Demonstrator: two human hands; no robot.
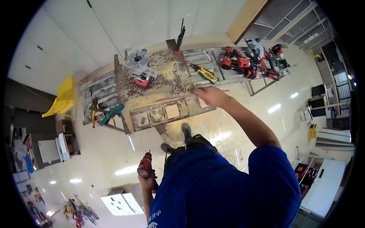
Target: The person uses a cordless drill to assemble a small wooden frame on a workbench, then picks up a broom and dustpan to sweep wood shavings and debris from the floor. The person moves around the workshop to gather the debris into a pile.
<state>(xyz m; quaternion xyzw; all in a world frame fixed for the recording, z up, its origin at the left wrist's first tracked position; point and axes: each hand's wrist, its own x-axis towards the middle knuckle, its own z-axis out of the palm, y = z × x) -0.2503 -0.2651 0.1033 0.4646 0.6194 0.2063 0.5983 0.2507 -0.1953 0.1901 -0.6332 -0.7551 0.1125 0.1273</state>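
Head view: a wooden strip (178, 98) is gripped by the right hand (211, 95) at the surface's (228, 78) near edge; a red cordless drill (145, 165) is clasped in the left hand (147, 182), drilling not yet begun

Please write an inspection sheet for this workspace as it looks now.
Surface: slatted workbench, dusty with sawdust.
Job's things: red cordless drill in left hand; thin wooden strip under right hand.
Clutter: router, yellow-green pliers, teal clamp, red power tools with a circular saw.
Fingers: left wrapped round the drill grip; right resting on the strip's end.
Cables: nothing seen.
Surroundings: yellow chair, white cabinets, glossy floor.
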